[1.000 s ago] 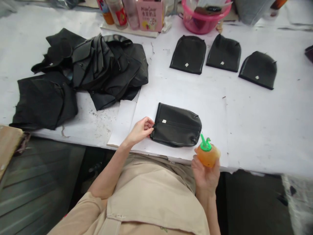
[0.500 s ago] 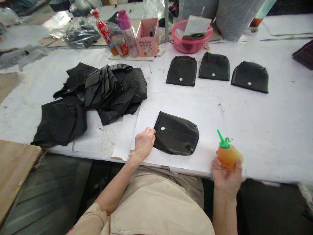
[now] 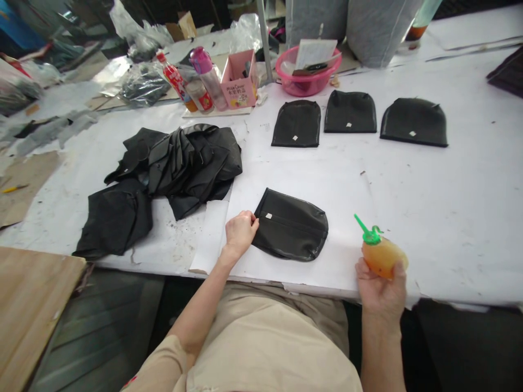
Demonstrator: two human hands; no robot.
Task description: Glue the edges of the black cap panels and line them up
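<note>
A black pouch-like piece (image 3: 292,226) with a small white label lies on the white table in front of me. My left hand (image 3: 241,231) pinches its left edge, near the label. In my right hand (image 3: 382,288), held palm up at the table's front edge, rests a squeeze bottle (image 3: 382,256) of orange-yellow liquid with a green cap and spout. The fingers curl around the bottle's lower part. Farther back, three similar black pieces, a left one (image 3: 297,124), a middle one (image 3: 350,112) and a right one (image 3: 414,123), lie in a row, each with a white label.
A heap of black pieces (image 3: 192,163) lies at the left. Behind stand a red-labelled bottle (image 3: 175,79), a jar (image 3: 199,97), a purple-lidded bottle (image 3: 208,76), a pink box (image 3: 239,84) and a pink basin (image 3: 308,81). A wooden board (image 3: 36,305) juts in at lower left.
The camera view has shifted slightly, so the background sits a little differently. Both hands keep their holds on the black piece and the squeeze bottle.
</note>
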